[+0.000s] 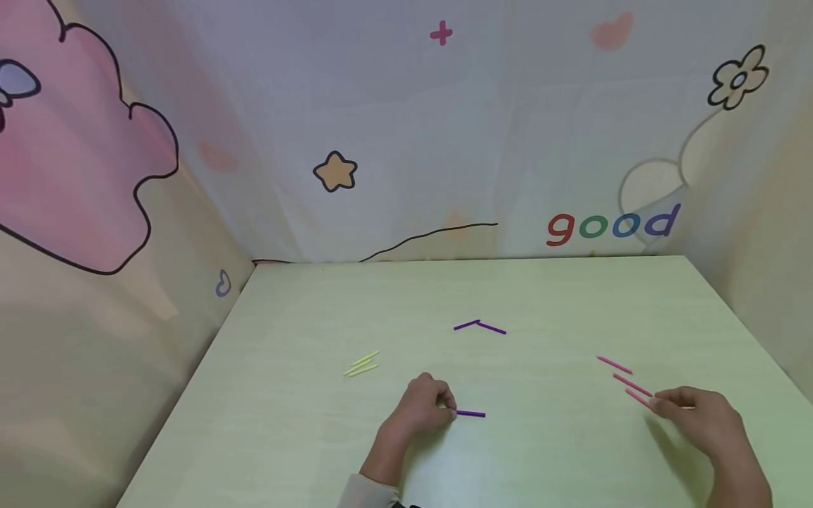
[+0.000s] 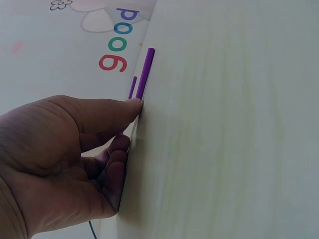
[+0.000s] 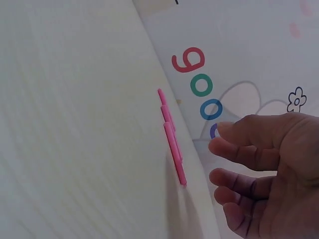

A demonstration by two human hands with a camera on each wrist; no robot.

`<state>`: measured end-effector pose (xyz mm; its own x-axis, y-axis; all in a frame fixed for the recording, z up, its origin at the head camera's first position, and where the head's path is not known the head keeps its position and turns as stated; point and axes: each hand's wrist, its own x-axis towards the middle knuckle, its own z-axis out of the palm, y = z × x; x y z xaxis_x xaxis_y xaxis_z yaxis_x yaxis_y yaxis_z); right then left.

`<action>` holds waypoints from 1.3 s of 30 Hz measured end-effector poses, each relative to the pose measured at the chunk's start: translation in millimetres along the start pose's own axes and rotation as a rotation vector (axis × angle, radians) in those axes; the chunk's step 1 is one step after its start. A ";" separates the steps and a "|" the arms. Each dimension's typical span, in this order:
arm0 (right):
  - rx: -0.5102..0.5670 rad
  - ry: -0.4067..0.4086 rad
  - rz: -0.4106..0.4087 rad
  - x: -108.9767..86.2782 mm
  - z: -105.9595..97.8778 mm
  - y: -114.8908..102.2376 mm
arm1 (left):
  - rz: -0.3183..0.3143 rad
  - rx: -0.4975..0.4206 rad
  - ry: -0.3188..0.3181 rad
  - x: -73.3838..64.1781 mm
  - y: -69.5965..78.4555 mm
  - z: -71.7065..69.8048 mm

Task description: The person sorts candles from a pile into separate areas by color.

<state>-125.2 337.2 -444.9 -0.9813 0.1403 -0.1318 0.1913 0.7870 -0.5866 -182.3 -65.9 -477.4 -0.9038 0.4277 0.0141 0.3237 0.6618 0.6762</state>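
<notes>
My left hand point(image 1: 424, 408) pinches the left end of a short purple stick point(image 1: 471, 414) between thumb and index finger, low at the table's front middle. In the left wrist view the purple stick point(image 2: 146, 72) points away past the thumb tip. At the right, my right hand point(image 1: 705, 423) hovers beside three pink sticks point(image 1: 614, 365) lying roughly parallel on the table. The right wrist view has the hand's loosely bent fingers point(image 3: 239, 152) apart from the pink sticks point(image 3: 174, 152), with nothing between them.
Two more purple sticks point(image 1: 492, 328) meet end to end in a shallow peak farther back on the table point(image 1: 546, 296). Several pale yellow sticks point(image 1: 362, 364) lie in a small bunch left of the middle. A printed curtain point(image 1: 394, 127) stands behind the table.
</notes>
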 end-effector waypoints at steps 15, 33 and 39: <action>0.177 0.018 -0.139 -8.5 21.9 -33.5 | 0.005 0.012 0.014 0.0 1.2 -0.4; 0.298 -0.079 -0.200 -10.4 61.5 -84.9 | -0.011 0.010 0.021 0.3 3.3 0.2; 0.298 -0.098 -0.211 -11.7 74.2 -98.0 | -0.019 0.003 0.024 -1.5 4.6 0.3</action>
<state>-130.9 213.9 -445.2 -0.9958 -0.0761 -0.0508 -0.0029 0.5813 -0.8137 -179.3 -63.3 -474.6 -0.9161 0.4006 0.0188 0.3074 0.6715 0.6742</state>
